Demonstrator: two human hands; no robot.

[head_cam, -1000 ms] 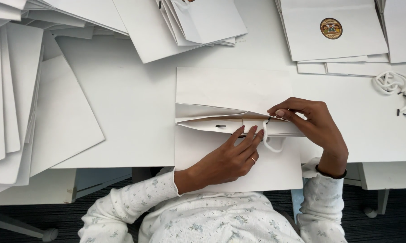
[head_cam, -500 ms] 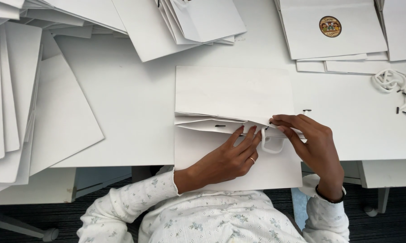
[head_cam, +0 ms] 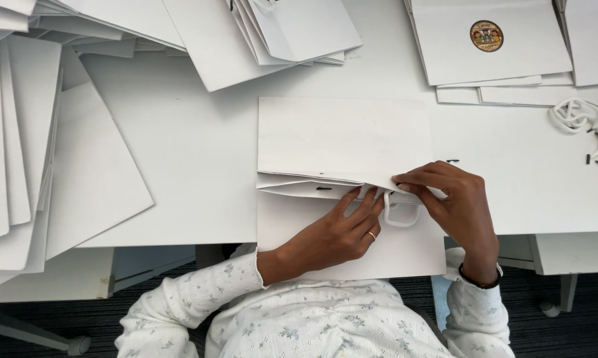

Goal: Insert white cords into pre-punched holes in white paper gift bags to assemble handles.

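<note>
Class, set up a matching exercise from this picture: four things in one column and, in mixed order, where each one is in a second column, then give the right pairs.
Things:
1. Left hand
2. Round sticker
3. Loose white cords
4. Fanned stack of white sheets

Places:
A. Far right of the table
B. Left side of the table
C. On a bag at the top right
D. Flat on the folded paper bag in the middle

Pairs: 1-D, 2-C, 3-A, 4-B

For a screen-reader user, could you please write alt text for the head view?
Both hands work a white cord handle into a flat white paper bag on a white table: left hand presses the bag, right hand pinches its edge.
</note>
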